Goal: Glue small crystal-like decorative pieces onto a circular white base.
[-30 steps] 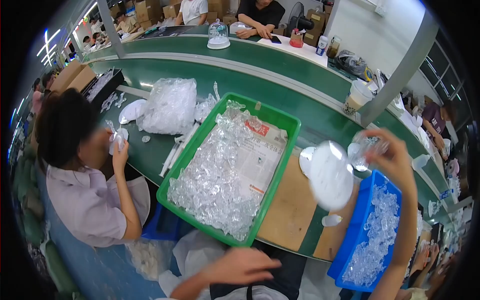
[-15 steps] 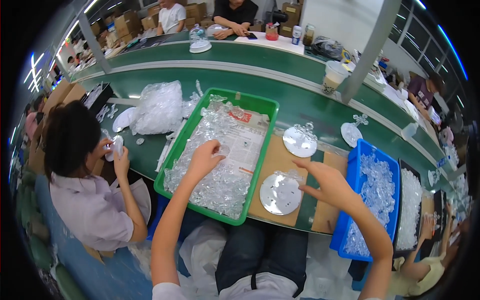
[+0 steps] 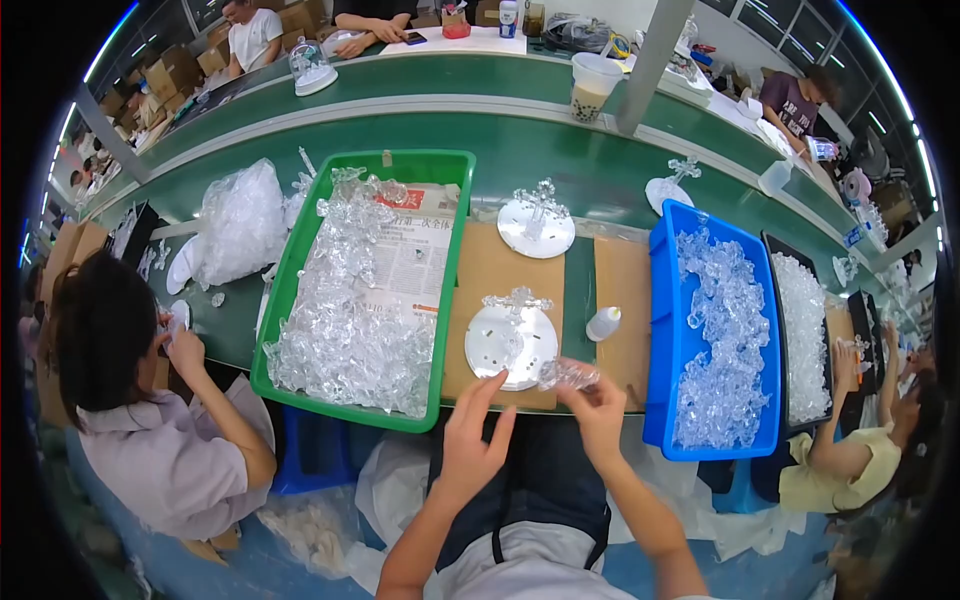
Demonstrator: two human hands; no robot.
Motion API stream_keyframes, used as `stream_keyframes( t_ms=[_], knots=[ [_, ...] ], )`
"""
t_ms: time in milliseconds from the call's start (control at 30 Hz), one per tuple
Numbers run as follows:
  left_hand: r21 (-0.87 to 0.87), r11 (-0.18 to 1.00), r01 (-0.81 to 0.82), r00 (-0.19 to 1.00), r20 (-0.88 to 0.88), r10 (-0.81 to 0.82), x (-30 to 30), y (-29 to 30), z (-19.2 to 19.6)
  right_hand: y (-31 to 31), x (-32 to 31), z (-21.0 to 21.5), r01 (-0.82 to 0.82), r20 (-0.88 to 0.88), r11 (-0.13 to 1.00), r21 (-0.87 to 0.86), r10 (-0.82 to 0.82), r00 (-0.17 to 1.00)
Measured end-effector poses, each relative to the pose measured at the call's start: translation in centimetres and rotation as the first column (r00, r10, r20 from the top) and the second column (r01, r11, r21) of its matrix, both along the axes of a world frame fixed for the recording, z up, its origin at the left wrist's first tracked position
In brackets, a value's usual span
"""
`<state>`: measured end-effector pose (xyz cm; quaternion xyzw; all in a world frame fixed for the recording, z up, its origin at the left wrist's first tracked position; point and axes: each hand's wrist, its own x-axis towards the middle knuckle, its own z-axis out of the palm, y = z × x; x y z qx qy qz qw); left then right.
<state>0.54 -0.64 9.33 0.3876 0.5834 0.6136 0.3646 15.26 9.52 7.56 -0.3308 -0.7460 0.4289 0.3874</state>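
Note:
A round mirror-like disc [image 3: 487,335] lies on the brown cardboard before me, with a clear plastic piece [image 3: 517,299] standing at its far side. My right hand [image 3: 600,420] pinches another clear plastic piece [image 3: 568,374] beside the disc's near right edge. At the disc's near edge is my left hand [image 3: 474,440], fingers apart and nothing seen in them; whether a fingertip touches the rim I cannot tell. Farther back sits a second disc [image 3: 525,240] bearing an upright cluster of clear pieces [image 3: 541,200]. A small white dropper bottle [image 3: 604,323] stands to the right.
To the left, a green tray [image 3: 262,365] holds clear pieces over newspaper; a blue bin [image 3: 655,400] of clear pieces stands right. Behind are a clear plastic bag [image 3: 240,225] and a drink cup [image 3: 593,88]. Co-workers sit on both sides [image 3: 150,420] [image 3: 850,460] and opposite.
My left hand has come from above the green tray to the disc's near edge. My right hand has drawn nearer to me and now shows a clear piece in its fingers. The view has shifted.

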Motion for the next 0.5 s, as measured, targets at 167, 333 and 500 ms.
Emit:
stream_keyframes(
  t_ms=[167, 333, 500],
  knots=[
    [-0.048, 0.997, -0.061, 0.527, -0.85, -0.009, -1.2, 2.2, -7.0, -0.3, 0.0, -2.2, -0.223, -0.42, 0.487, -0.844, -0.343, 0.84],
    [0.062, 0.951, -0.302, 0.422, -0.886, 0.191, 3.4, 1.6, -8.3, -0.1, -1.0, -2.4, -0.226, -0.412, 0.5, -0.836, -0.3, 0.86],
    [0.133, 0.945, -0.3, 0.602, -0.742, 0.295, 3.0, 0.9, -8.8, -0.5, -4.7, -2.0, 0.049, -0.083, 0.839, -0.543, -0.111, 0.99]
  ],
)
